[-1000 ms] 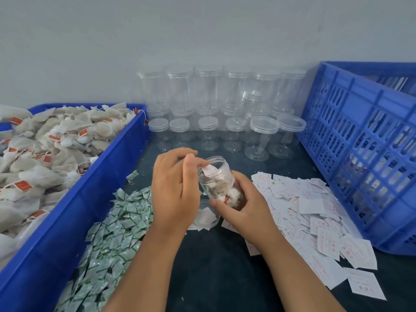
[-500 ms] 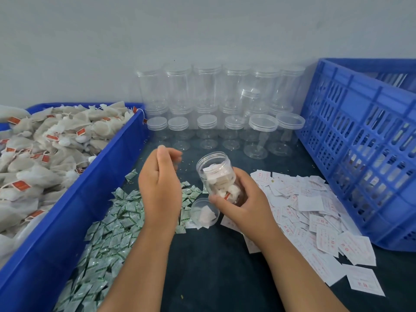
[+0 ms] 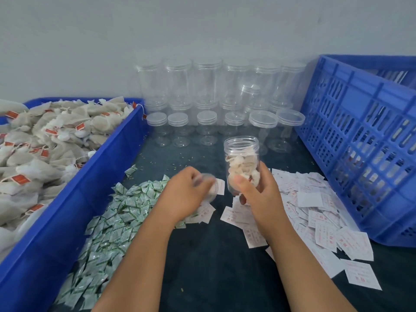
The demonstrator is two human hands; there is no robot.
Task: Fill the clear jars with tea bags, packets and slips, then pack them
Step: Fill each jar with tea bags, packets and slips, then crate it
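Note:
My right hand (image 3: 261,194) grips an open clear jar (image 3: 242,158), upright and about half full of tea bags. My left hand (image 3: 186,194) is down at the table just left of it, fingers curled over the jar's clear lid (image 3: 209,186), which is blurred by motion. Green-and-white packets (image 3: 108,224) lie heaped under and left of my left arm. White slips with red print (image 3: 315,212) are spread to the right of the jar. A blue bin (image 3: 74,203) on the left holds a pile of tea bags (image 3: 40,140).
Empty clear jars with lids (image 3: 209,95) stand stacked in rows against the back wall. A blue slatted crate (image 3: 364,140) sits on the right. Two wider lidded jars (image 3: 276,122) stand near the crate. The table top is dark (image 3: 213,262).
My left hand has dropped from the jar's mouth down to the lid on the table. My right hand has raised the jar upright and a little to the right.

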